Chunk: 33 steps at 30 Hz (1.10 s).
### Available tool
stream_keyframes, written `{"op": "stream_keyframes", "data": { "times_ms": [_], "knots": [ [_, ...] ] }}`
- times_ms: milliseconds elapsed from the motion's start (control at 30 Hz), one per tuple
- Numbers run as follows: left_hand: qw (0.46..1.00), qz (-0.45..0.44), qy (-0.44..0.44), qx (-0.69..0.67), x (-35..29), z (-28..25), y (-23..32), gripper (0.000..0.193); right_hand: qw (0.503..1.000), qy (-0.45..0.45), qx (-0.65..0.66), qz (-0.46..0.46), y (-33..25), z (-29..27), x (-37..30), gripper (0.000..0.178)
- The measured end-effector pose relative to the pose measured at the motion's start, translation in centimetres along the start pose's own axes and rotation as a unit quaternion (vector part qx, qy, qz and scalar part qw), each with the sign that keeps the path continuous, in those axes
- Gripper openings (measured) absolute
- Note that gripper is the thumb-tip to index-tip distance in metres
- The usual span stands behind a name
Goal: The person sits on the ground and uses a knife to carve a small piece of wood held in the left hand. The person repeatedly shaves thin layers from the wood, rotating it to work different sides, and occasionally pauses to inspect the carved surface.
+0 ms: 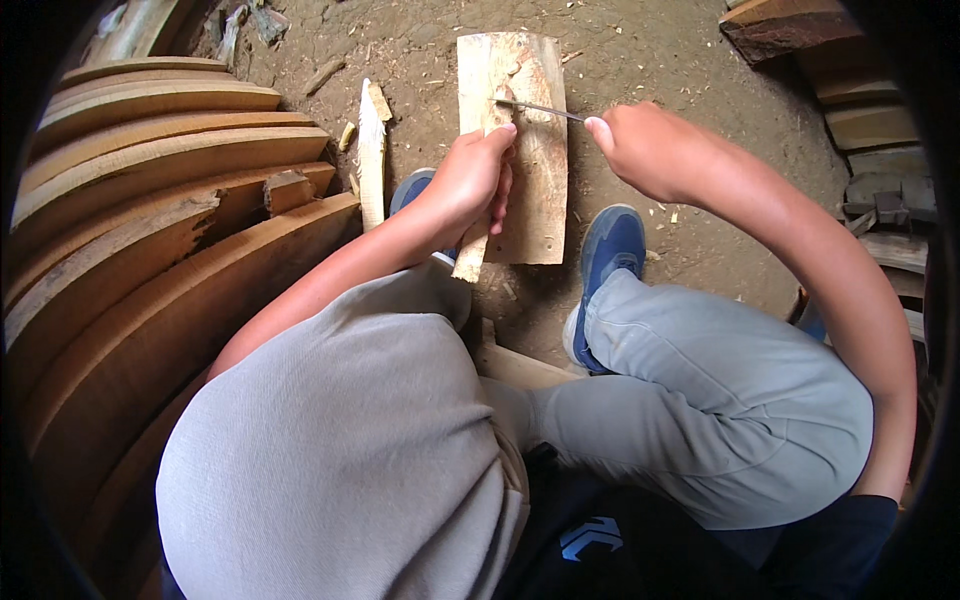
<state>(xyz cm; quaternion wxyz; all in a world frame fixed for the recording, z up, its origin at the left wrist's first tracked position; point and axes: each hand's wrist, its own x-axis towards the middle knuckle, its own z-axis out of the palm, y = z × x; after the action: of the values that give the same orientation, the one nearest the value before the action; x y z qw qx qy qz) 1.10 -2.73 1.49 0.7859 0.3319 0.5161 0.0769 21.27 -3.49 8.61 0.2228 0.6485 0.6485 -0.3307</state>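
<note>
My left hand [476, 182] is wrapped round a narrow wooden stick [469, 257], which slants over a wide flat board [535, 195]. The stick's lower end sticks out below my fist, its upper end above my thumb. My right hand [640, 150], off the board's right side, is closed on a tool with a thin dark blade [548, 108], seemingly a knife; its handle is hidden in my fist. The blade reaches left across the stick's upper end, just above my left thumb, and appears to touch it. The board lies between my feet, with rough, flaky patches near its top.
Curved wooden planks [170, 150] are stacked along the left, and more wood pieces [873, 128] are piled at the right. A pale split strip [371, 155] lies on the dirt ground [660, 60] left of the board. My blue shoe [613, 245] stands close to the board's right edge.
</note>
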Motion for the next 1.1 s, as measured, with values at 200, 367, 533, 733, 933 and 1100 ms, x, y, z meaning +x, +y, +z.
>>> {"op": "stream_keyframes", "data": {
  "times_ms": [200,367,533,733,933,1100],
  "knots": [
    [1.000,0.018,-0.002,-0.008,0.3,-0.1,-0.5,0.032,0.999,0.038,-0.030,-0.018,-1.2,-0.2,-1.0,0.048],
    [0.999,0.022,0.016,-0.021,-0.1,0.6,-0.6,0.032,0.995,0.079,-0.064,-0.024,-1.8,0.8,-1.0,0.041],
    [0.999,-0.010,0.029,-0.034,-0.5,1.7,0.2,0.027,0.992,0.004,-0.124,0.025,-3.6,-0.8,-2.1,0.023],
    [0.998,-0.019,0.044,-0.032,-0.5,1.8,0.1,0.026,0.990,0.072,-0.105,0.061,-3.7,1.6,-1.0,0.023],
    [0.998,-0.027,0.044,-0.038,-0.5,2.2,0.4,0.026,0.990,0.029,-0.107,0.082,-4.6,0.5,-2.0,0.034],
    [0.997,-0.028,0.053,-0.052,-0.7,1.6,0.2,0.026,0.984,0.051,-0.165,0.033,-4.3,1.2,-1.2,0.040]
  ]
}}
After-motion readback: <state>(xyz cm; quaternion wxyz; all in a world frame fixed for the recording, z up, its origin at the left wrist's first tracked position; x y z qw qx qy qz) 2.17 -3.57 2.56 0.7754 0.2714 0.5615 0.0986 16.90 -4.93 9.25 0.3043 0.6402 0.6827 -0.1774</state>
